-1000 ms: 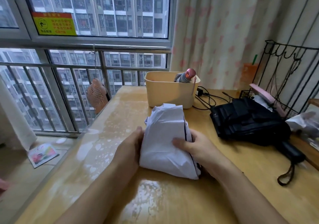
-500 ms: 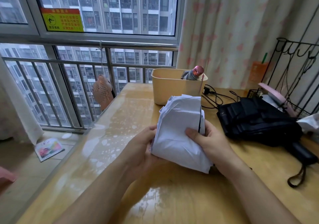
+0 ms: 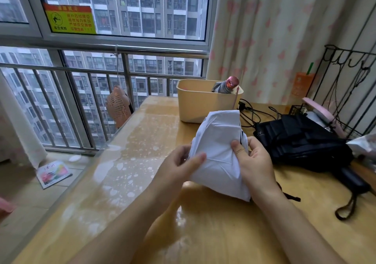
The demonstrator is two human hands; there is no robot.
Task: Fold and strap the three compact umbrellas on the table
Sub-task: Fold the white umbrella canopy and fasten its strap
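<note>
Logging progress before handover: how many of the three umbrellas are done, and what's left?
Looks done: the grey umbrella with a pink handle stands in the beige plastic tub, strap hidden. In hand: the left hand and right hand grip the white fabric umbrella, bunched, unstrapped. Left: the black fabric umbrella lies loose on the wooden table.

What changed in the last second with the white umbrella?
The left hand shifted from lying flat against the left side of the white umbrella to pinching its fabric edge, thumb in front. The bundle seems raised slightly off the table. The right hand kept its grip on the right side. The black umbrella, bin and grey umbrella inside stayed put.
</note>
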